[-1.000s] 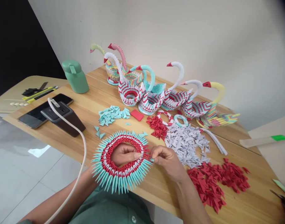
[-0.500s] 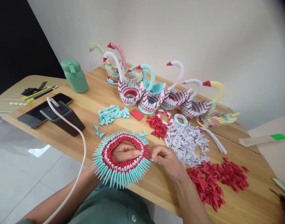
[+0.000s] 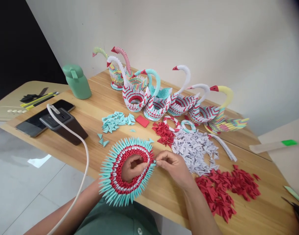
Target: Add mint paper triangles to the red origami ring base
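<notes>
A ring of folded paper pieces [image 3: 116,186], red and white inside with a turquoise outer row, hangs tilted over the table's front edge. Through its opening shows my left hand [image 3: 134,168], its thumb pressed on the inner right wall; its other fingers are partly hidden behind the ring. At the ring's right rim, my right hand [image 3: 172,164] pinches a small turquoise paper piece [image 3: 154,162] between thumb and fingertip, against the red points there. Loose turquoise triangles [image 3: 117,121] lie beyond the ring.
Several folded-paper swans [image 3: 156,104] stand along the back. White pieces [image 3: 192,150] and red pieces [image 3: 218,192] lie in heaps to the right. On the left are a power bank [image 3: 64,125] with a white cable [image 3: 87,160], a phone [image 3: 31,125] and a green bottle [image 3: 78,81].
The paper ring has tilted and turned, with its right side drawn in. My right hand has moved slightly left, bringing the turquoise piece onto the rim.
</notes>
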A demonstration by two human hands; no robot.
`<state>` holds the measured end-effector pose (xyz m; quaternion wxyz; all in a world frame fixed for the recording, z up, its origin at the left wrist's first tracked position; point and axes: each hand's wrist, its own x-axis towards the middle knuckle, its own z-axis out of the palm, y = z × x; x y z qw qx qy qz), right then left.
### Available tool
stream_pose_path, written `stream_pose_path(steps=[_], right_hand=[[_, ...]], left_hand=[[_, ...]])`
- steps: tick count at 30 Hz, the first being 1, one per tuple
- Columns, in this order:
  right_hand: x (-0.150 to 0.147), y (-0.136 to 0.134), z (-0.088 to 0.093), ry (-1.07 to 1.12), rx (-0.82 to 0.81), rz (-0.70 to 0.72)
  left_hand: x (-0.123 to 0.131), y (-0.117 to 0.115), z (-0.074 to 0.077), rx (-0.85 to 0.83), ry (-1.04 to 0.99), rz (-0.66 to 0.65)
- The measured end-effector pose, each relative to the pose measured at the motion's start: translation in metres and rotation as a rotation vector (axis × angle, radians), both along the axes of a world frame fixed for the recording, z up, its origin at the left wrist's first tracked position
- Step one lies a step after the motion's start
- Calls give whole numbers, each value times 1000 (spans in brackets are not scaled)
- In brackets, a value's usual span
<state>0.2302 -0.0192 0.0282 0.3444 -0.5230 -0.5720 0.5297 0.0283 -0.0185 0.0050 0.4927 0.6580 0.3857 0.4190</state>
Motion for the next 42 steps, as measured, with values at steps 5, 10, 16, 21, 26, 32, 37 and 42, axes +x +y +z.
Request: stream_pose_path(steps=[5, 10, 16, 21, 26, 32, 37, 42], right_hand=[[2, 1, 1, 21, -15, -19], [4, 1, 3, 22, -52, 41], [-1, 0, 3, 54, -114, 64], [-4, 0, 3, 49, -103, 82], [-9, 1, 1, -5, -33, 80], [3, 5, 0, -16, 129, -189], [9, 4, -1, -300, 223, -189], [-9, 1, 1, -711, 313, 69]], left_hand=[[1, -2, -6, -111, -98, -18], [0, -4, -11, -155, -119, 8], [4, -5, -13, -211, -130, 3], [5, -3, -12, -158, -88, -24], [7, 1, -5, -66, -21, -19], [-14, 7, 18, 104, 114, 125], [-29, 11, 21, 182, 177, 175], [-27, 12, 17, 145, 159, 121]])
